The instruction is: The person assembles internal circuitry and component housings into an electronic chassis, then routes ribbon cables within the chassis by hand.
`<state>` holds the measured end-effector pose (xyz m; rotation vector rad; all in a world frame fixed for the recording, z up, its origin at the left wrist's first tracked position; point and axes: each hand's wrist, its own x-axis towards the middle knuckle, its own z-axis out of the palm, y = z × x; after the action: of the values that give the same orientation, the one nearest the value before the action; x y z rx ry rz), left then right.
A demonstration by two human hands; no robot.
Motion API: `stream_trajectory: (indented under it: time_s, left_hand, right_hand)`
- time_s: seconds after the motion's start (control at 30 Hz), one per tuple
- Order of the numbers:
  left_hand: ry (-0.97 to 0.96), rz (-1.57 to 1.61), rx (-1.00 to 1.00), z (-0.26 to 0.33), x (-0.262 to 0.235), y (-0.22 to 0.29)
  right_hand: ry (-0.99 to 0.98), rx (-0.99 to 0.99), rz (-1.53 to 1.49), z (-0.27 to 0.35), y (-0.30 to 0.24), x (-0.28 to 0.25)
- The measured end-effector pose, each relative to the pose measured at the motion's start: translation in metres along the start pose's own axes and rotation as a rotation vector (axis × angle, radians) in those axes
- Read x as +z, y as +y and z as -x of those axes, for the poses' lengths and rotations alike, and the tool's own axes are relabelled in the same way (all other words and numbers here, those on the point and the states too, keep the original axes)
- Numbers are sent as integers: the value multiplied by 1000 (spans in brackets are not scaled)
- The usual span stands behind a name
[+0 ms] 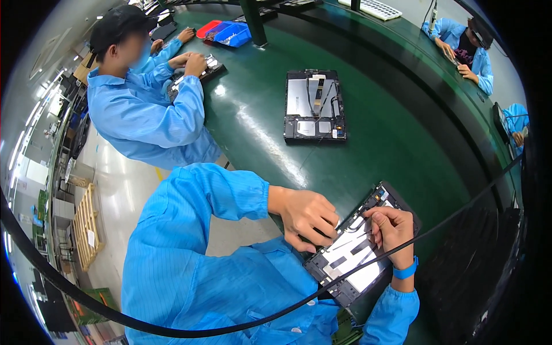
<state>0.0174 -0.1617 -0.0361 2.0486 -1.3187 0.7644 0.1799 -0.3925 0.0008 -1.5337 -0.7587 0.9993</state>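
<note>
An opened tablet-like device point(359, 267) lies slanted at the table's near edge, in front of me. It has a black frame, a silvery white inner plate and thin dark cables. My left hand point(309, 219) rests over its left edge with curled fingers; whatever they grip is hidden. Over the upper right part of the device, my right hand point(393, 233) is closed in a pinch, thumb against forefinger. Anything between those fingertips is too small to make out. A blue band point(406, 269) circles my right wrist.
A similar opened device point(302, 98) lies farther off on the green table point(253, 155). At left, a co-worker point(149, 109) handles another device point(213, 68). Blue bins point(233, 34) and a red bin point(208, 29) stand behind. A black cable point(195, 332) arcs across the foreground.
</note>
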Motion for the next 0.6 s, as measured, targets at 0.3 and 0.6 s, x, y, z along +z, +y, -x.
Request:
stream_trajectory:
  time_s: [0.3, 0.6]
  left_hand:
    - [-20, -39, 63, -3, 3, -1]
    - [-10, -91, 146, -6, 10, -20]
  right_hand:
    - [77, -38, -55, -6, 3, 8]
    - [114, -25, -140, -8, 6, 8]
